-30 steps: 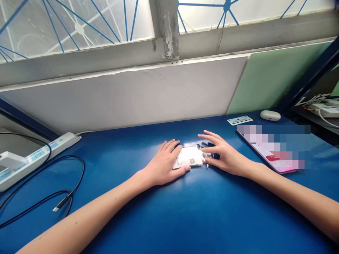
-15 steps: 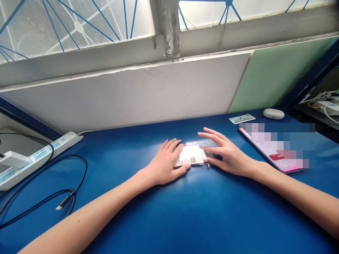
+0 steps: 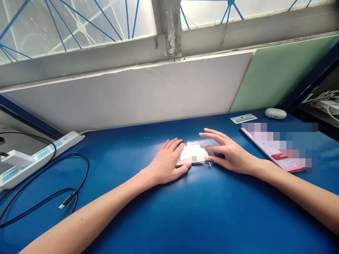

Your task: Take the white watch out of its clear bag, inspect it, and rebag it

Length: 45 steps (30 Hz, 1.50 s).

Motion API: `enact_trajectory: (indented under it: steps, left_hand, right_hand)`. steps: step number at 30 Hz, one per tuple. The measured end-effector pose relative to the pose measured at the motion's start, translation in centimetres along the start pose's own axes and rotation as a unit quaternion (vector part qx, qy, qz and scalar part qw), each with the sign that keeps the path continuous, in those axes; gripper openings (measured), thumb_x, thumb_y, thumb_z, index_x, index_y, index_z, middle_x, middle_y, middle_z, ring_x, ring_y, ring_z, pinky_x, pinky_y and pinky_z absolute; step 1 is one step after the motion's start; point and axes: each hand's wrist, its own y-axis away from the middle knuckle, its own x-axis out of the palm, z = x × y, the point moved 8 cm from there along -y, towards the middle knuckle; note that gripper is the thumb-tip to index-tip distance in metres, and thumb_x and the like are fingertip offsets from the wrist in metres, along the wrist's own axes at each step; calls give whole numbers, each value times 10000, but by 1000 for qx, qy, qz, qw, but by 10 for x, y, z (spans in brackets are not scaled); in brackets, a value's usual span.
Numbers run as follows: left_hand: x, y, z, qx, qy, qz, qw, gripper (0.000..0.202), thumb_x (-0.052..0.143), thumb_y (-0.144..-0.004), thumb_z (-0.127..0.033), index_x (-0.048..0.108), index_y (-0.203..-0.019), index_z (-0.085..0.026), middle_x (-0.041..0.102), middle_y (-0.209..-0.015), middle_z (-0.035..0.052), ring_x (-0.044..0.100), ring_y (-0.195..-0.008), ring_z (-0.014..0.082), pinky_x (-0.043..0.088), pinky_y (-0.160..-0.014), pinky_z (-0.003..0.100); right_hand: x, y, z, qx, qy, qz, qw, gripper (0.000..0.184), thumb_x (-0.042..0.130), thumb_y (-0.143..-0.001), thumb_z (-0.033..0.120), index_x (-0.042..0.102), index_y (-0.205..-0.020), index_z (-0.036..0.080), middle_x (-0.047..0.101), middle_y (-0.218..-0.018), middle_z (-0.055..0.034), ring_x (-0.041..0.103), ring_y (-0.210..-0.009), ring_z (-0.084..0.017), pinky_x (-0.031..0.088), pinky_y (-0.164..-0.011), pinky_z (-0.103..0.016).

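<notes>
A small flat plastic-wrapped packet (image 3: 194, 151) lies on the blue tabletop, its white label bright with glare and carrying a printed square code. Across its left end rests my left hand (image 3: 168, 162), the thumb along the near edge and the fingers over the far side, holding it against the table. At the right end, my right hand (image 3: 229, 153) has the thumb and a finger closed on the clear, crinkled wrap, while its upper fingers stretch out free. The dark part of the packet under the right fingers is partly hidden.
A white power strip (image 3: 43, 155) with a plug and a looped black cable (image 3: 87, 165) occupies the left side. To the right lie a phone (image 3: 275, 148), partly pixelated, a printed card (image 3: 243, 119) and a white earbud case (image 3: 275, 113). A wall panel (image 3: 132, 95) borders the back.
The whole view has shifted very slightly. Both hands keep nearly the same place on the packet; the right thumb and finger sit marginally differently at its right end.
</notes>
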Motion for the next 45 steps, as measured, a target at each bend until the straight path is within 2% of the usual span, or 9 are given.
enact_trajectory:
  steps: [8, 13, 18, 24, 29, 31, 35, 39, 45]
  left_hand:
    - [2, -1, -2, 11, -4, 33, 999, 613, 489, -963, -471, 426, -1442, -92, 412, -1535, 218, 308, -1473, 376, 205, -1222, 580]
    - [-1, -1, 1, 21, 16, 45, 999, 588, 482, -971, -467, 427, -1430, -104, 425, -1533, 208, 304, -1482, 351, 228, -1220, 564]
    - [-6, -1, 5, 21, 32, 24, 999, 564, 547, -920, -434, 459, -1397, -145, 470, -1509, 188, 369, -1451, 352, 279, -1198, 564]
    - [-7, -3, 5, 24, 32, 1, 999, 559, 572, -877, -417, 494, -1350, -128, 505, -1469, 206, 411, -1413, 370, 340, -1162, 568]
    - [-7, -4, 4, 26, 19, -10, 999, 566, 578, -873, -417, 505, -1340, -106, 510, -1458, 212, 426, -1394, 372, 345, -1161, 551]
    - [-8, -4, 4, 28, 15, -11, 999, 573, 575, -879, -427, 504, -1342, -97, 508, -1459, 215, 423, -1396, 374, 349, -1160, 543]
    - [-8, -3, 4, 36, 7, -12, 999, 562, 567, -884, -434, 509, -1336, -105, 506, -1462, 210, 425, -1392, 373, 360, -1151, 544]
    - [-7, -1, 2, 46, 2, -19, 999, 556, 588, -868, -436, 514, -1326, -131, 505, -1465, 199, 426, -1393, 373, 341, -1160, 554]
    - [-6, -1, 2, 51, 1, -21, 998, 560, 598, -861, -435, 511, -1323, -130, 509, -1460, 199, 429, -1391, 373, 324, -1170, 548]
  right_hand:
    - [-1, 0, 0, -7, 14, 18, 1000, 209, 650, -920, 257, 698, -1116, 200, 568, -1451, -154, 436, -1415, -335, 468, -1090, -553]
    - [0, 1, -1, -14, 25, 22, 999, 202, 637, -928, 262, 696, -1108, 189, 607, -1400, -153, 486, -1369, -327, 491, -1063, -538]
    - [-1, 2, -5, -2, 21, 23, 1000, 227, 646, -916, 265, 699, -1130, 208, 624, -1380, -134, 506, -1351, -329, 498, -1057, -533]
    - [-8, 4, -20, 19, 6, 34, 999, 196, 641, -912, 275, 720, -1087, 237, 644, -1349, -119, 540, -1316, -336, 510, -1037, -550]
    - [-8, 6, -29, 44, 5, 71, 996, 188, 636, -915, 325, 696, -1065, 228, 647, -1317, -125, 567, -1275, -319, 521, -1020, -527]
    - [-7, 5, -27, 61, 13, 87, 994, 247, 654, -899, 365, 671, -1099, 220, 644, -1317, -133, 570, -1264, -321, 523, -1015, -521]
    - [-1, 2, -17, 86, 20, 96, 991, 444, 656, -892, 391, 579, -1277, 183, 640, -1315, -161, 590, -1231, -316, 530, -1002, -504]
    - [8, 2, -7, 95, 14, 78, 992, 394, 635, -907, 403, 603, -1245, 204, 622, -1343, -163, 601, -1214, -323, 536, -979, -503]
    - [12, 1, -5, 120, -1, 74, 990, 312, 650, -885, 382, 608, -1144, 213, 661, -1259, -150, 642, -1127, -318, 555, -928, -482]
